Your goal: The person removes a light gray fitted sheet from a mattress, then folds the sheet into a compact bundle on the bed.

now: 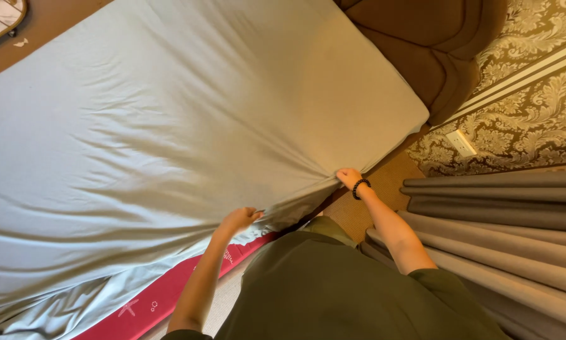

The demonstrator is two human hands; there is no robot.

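Both hands [292,198] grip sheet [169,126] edge; long axis runs toward headboard [421,44].

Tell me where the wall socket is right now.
In the head view, the white wall socket sits at the right, low on the patterned wallpaper, just beyond the bed's corner and above the grey curtain folds.

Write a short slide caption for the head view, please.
Both hands, left hand and right hand, grip the edge of a pale sheet on a mattress.
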